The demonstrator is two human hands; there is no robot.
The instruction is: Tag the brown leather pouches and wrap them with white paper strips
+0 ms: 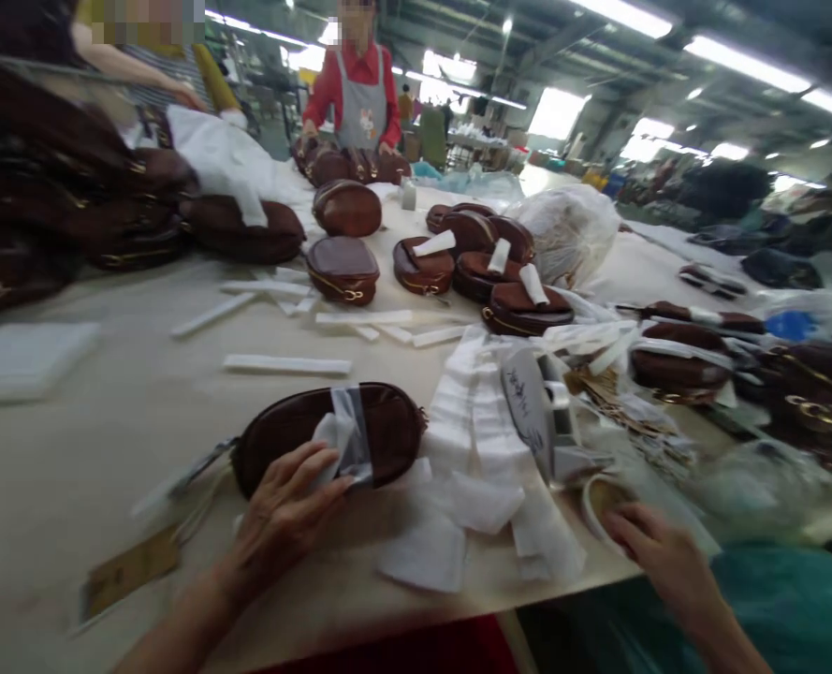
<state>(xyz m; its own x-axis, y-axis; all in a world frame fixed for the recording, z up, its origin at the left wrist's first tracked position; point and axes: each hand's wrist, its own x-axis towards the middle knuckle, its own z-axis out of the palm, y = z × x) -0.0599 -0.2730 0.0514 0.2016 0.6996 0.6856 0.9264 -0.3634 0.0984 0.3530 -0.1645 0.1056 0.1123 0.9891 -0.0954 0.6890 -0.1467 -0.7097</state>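
A dark brown oval leather bag [268, 435] lies on the table in front of me, a white band of wrapping [351, 431] around its middle. My left hand [293, 501] rests at the bag's near side, thumb and fingers closed on the loose part of that wrapping. From the bag's left end trails a strap with a brown card tag [131, 571]. At the right, near the table edge, my right hand [644, 534] has its fingers closed on the rim of a roll of tape [602, 510]. A grey tape dispenser [532, 402] with handwriting stands just beyond the roll.
White paper sheets [422, 543] lie between bag and dispenser. White strips [285, 364] are scattered farther back, before several brown bags [345, 267]. More bags pile up at left [135, 211] and right [682, 360]. Across the table stands a person in a grey apron [360, 94].
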